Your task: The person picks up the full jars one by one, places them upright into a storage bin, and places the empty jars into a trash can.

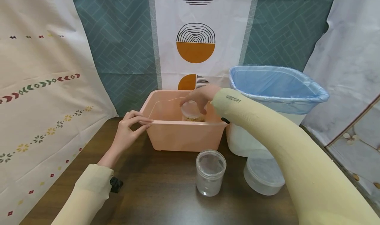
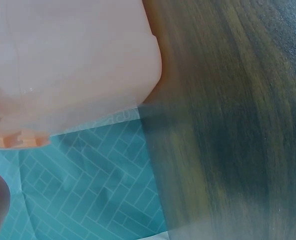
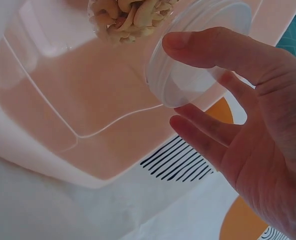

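Observation:
My right hand holds a clear jar by its round lid, inside the pink plastic bin. Cashew nuts show through the jar's wall in the right wrist view, where thumb and fingers curve about the translucent lid. Whether the jar's base touches the bin floor is hidden by the front wall. At the bin's front left corner, my left hand grips the rim between fingers and thumb. The left wrist view shows the bin's outer side and barely any of that hand.
A clear lidded jar stands on the dark wooden table before the bin. Right of it is a wide, low translucent container, partly behind my right sleeve. A white trash can with a blue liner stands at the back right.

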Available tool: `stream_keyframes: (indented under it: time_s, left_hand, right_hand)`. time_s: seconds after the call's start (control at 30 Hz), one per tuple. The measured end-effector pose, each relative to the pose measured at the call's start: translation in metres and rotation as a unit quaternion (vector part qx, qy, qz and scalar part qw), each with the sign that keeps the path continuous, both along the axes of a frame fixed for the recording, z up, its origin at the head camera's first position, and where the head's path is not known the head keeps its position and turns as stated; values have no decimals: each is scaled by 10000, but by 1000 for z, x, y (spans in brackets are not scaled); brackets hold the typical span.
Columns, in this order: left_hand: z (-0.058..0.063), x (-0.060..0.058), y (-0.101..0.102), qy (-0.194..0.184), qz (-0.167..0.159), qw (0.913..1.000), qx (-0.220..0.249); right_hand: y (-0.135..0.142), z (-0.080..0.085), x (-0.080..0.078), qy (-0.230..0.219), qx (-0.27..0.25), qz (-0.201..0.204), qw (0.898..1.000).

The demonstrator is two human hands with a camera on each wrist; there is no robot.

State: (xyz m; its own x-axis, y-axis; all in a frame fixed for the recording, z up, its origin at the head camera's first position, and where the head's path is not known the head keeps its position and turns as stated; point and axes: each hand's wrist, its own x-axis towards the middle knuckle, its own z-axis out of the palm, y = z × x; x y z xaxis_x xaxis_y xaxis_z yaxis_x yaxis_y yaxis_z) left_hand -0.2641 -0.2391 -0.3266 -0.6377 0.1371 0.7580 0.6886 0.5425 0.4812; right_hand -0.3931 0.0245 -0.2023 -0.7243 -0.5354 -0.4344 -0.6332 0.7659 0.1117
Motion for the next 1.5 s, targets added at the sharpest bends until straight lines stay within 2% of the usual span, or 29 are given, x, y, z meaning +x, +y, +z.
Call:
stream_keyframes:
  time_s: [0.3,0.4,0.63,0.93,1.17,1.5]
  left_hand:
    - [2,-1,3,-30,-3,10000,-4]
    - [2,-1,3,-34,3,10000,-8]
    - [2,1,4,-18,-7,10000,33]
    - [0,1,4,22,29,10000,32]
    - [-1,1,4,93,65,9999,53]
    - [0,2,5,62,82,9999,51]
  right_hand:
    - [6,-1,-2,-340,-171,-320,9988]
    - [7,-2,-3,-335,-119,-243,9991]
    - [6,1,-7,204,217,594,9978]
    - [7,12,-5,67,-22,744,9972]
    - [12,19,-4,223,-137,626,9977]
    - [24,34,6,52,-814,747,9939]
